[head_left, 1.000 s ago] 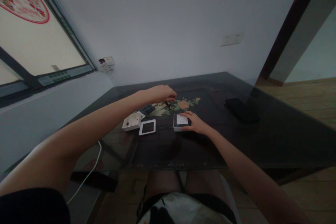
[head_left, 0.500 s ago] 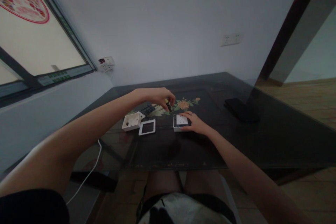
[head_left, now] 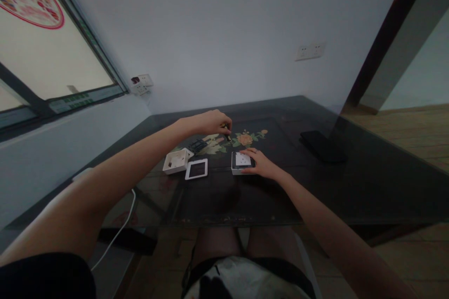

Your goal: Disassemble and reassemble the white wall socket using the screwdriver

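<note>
My left hand is closed around a short screwdriver with a black and yellow handle. It hovers above the table, up and to the left of a white wall socket. The socket sits face up on a white box base on the tabletop. From the right, my right hand grips the socket by its edges, fingers at the far side and thumb at the near side. The screwdriver's shaft is too small and dark to make out.
Left of the socket lie a white square cover frame, an open white mounting box and a dark grey part. A black case-like object lies at the right on the dark table. A white cable hangs at the left.
My left hand has risen slightly and moved away from the socket, with the screwdriver still in it. The right hand and the socket stay in place.
</note>
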The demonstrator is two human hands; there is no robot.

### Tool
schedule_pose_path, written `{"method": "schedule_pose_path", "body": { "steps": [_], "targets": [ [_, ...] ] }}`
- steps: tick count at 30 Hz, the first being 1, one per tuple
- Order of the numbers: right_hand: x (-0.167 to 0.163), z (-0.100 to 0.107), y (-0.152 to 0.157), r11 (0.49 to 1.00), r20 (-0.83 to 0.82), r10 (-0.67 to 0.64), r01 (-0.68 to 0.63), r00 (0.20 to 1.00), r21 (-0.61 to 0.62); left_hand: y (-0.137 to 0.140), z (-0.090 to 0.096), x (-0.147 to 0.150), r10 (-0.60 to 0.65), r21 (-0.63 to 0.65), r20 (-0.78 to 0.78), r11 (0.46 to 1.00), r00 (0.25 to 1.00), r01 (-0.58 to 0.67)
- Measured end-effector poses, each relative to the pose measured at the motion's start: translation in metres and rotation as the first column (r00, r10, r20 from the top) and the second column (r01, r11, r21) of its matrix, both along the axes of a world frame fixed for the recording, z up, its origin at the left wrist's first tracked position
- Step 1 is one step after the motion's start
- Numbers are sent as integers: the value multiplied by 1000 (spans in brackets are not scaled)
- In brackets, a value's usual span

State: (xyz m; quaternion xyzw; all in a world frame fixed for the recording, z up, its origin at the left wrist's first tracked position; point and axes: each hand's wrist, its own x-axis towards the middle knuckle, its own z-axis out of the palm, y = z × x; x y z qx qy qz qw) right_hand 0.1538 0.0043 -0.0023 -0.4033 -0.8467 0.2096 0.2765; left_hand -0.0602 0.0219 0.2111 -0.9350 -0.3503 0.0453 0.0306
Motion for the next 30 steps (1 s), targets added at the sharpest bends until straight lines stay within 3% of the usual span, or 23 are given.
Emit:
{"method": "schedule_pose_path", "body": {
  "steps": [3,6,8,10,13,16,20,30],
  "targets": [
    [1,0,1,1000,-14,-6,6,1000,13,7,2,-13,83,19,71,996,994,-84],
    [0,3,2,999,-47,23,-21,999,41,9,-17,-27,198,69,208,974,958,-216],
    [0,7,0,997,-62,53,-49,997,63,3,-47,-31,314,45,390,933,866,-358],
    [-1,12,-1,995,-72,58,-52,996,81,-4,-85,-30,434,-50,540,872,721,-487],
    [0,19,-2,995,-75,43,-36,996,95,-15,-139,-22,467,-74,586,845,662,-530],
    [2,22,-3,994,-59,58,-52,997,100,-18,-171,-16,491,-94,593,829,638,-551],
    [6,20,-4,995,-11,47,-46,999,89,-19,-184,-15,515,-112,569,821,641,-561],
    [7,21,-12,983,152,35,-61,988,176,-27,-196,-17,499,-122,495,850,711,-512]
  ]
}}
